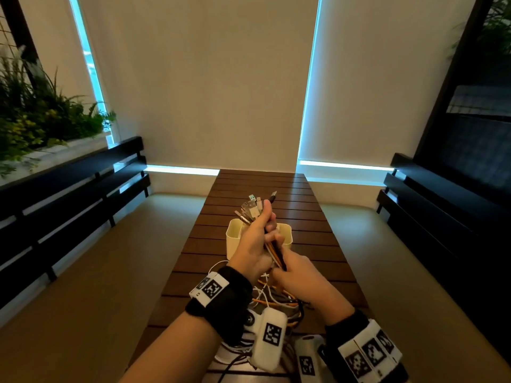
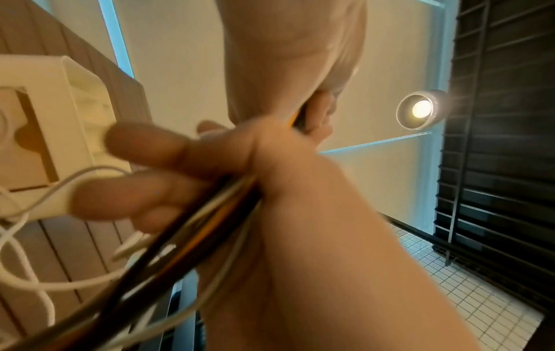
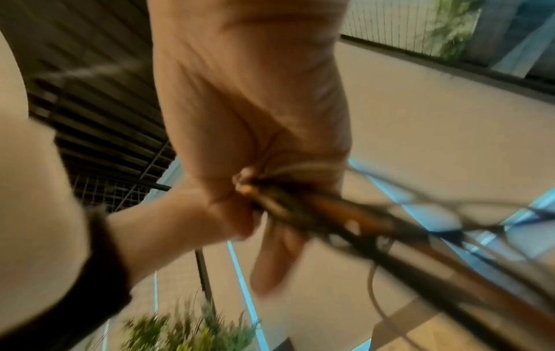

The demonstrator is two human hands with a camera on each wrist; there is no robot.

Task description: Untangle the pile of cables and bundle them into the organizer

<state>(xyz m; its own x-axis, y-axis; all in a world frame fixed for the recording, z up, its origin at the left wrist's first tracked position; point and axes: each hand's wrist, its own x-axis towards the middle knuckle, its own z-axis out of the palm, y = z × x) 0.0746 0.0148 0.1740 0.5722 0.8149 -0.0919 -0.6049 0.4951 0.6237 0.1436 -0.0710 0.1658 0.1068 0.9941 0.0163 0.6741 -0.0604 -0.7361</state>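
My left hand (image 1: pixel 253 239) grips a bundle of cables (image 1: pixel 273 248) upright above the table, and their USB plug ends (image 1: pixel 251 207) fan out over my thumb. Just below it, my right hand (image 1: pixel 296 275) grips the same orange, white and black cables. The rest of the cables hang down into a loose tangle (image 1: pixel 276 299) on the table near me. The cream organizer box (image 1: pixel 233 239) stands right behind my hands, partly hidden. In the left wrist view the cables (image 2: pixel 210 228) run through the right hand (image 2: pixel 300 213), beside the organizer (image 2: pixel 60 95). The right wrist view shows my right hand (image 3: pixel 240 106) closed round the cables (image 3: pixel 345 213).
The slatted wooden table (image 1: pixel 262 186) is narrow and stretches away toward roller blinds. Dark slatted benches (image 1: pixel 69 194) line both sides, with a planter of greenery (image 1: pixel 41 120) at the left. Beige floor lies on either side of the table.
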